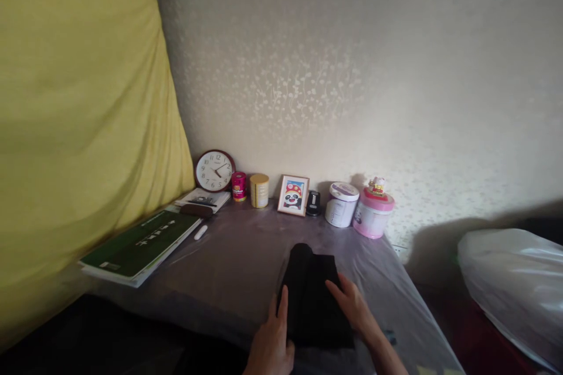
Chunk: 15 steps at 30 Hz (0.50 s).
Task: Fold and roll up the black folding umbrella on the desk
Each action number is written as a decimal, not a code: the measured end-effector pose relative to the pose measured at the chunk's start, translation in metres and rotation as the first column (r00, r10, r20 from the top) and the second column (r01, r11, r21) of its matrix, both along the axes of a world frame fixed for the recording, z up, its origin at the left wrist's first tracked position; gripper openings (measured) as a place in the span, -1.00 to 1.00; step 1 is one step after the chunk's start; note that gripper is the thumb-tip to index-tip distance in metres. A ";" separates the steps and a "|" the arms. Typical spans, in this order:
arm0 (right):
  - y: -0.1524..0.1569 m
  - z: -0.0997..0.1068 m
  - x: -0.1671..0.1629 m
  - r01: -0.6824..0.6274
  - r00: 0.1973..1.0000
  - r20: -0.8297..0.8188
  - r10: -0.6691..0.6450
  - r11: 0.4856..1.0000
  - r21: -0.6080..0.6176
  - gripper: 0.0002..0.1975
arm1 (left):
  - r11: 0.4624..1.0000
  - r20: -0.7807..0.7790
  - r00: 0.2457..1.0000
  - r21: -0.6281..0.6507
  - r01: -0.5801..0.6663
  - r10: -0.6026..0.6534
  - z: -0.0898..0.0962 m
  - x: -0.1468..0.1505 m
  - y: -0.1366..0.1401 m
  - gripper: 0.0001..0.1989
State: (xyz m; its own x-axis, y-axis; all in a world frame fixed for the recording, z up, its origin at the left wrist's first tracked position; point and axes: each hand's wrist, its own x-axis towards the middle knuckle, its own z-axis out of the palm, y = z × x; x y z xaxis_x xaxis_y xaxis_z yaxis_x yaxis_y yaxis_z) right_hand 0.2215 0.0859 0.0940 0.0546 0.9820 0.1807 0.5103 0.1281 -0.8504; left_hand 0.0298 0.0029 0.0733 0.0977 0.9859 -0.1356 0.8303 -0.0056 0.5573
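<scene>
A black folded item (314,299), which looks like cloth, lies at the front of the grey-covered table (237,258). A thick rounded roll runs along its left side, and the right part is flatter. My left hand (273,337) holds its lower left edge, with the index finger stretched along the side and the other fingers curled. At the right edge, my right hand (349,304) has its thumb on top and its other fingers partly hidden at the side. How the item is folded underneath cannot be seen.
Green-covered books (143,246), a white pen-like object (201,232) and a wall clock (215,170) are at left. Tins (259,192), a panda picture frame (293,195) and round tubs (342,206) line the wall. A yellow curtain (88,99) hangs left; a plastic-wrapped bundle (514,287) stands right.
</scene>
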 end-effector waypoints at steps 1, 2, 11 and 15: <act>0.002 0.005 -0.006 -0.078 0.995 -0.068 0.075 0.997 -0.029 -0.62 | 1.000 -0.001 1.000 -0.002 0.002 -0.002 0.000 0.000 0.000 -0.07; 0.003 0.010 -0.013 -0.146 0.981 -0.138 0.137 0.988 -0.051 -0.62 | 1.000 -0.002 1.000 -0.002 0.005 -0.005 0.000 0.000 0.001 -0.06; 0.033 -0.002 -0.075 -0.272 0.933 -0.246 0.262 0.962 -0.010 -0.75 | 1.000 -0.008 1.000 -0.012 -0.011 0.011 0.000 0.002 0.003 -0.03; 0.042 -0.012 -0.080 -0.240 0.968 -0.094 0.231 0.965 -0.107 -0.80 | 1.000 -0.012 1.000 0.012 0.003 -0.003 -0.008 0.001 0.005 -0.08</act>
